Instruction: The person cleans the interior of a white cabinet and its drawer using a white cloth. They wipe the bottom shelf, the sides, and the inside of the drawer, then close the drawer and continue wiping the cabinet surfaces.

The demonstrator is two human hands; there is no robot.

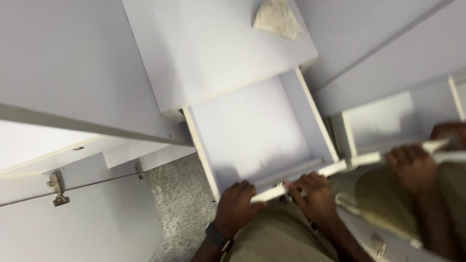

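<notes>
The left hand (236,204) has its fingers curled over the front edge of the drawer (252,133), low in the middle of the frame. The fingertips hook over the thin white rim and the thumb sits under it, so this hand is shut on the drawer front. A dark watch (217,236) wraps the wrist, and the arm goes down to the bottom edge.

The right hand (314,194) is just beside it, a little to the right. Its fingers are bent tight over the same rim, near a small metal bit I cannot make out. Its arm runs down to the lower right.

The drawer is pulled out, and its pale inside fills the middle of the frame. I see nothing inside it.

A flat white top (213,48) sits above the drawer, in the upper middle. A crumpled pale cloth (277,18) lies on it near the top edge.

At the right is a shiny panel (388,121). It shows 1 more hand (412,165) on a white edge, blurred.

At the left, a cabinet door (82,213) hangs open with a metal hinge (57,188). Speckled grey floor (182,204) shows between the door and the drawer.
</notes>
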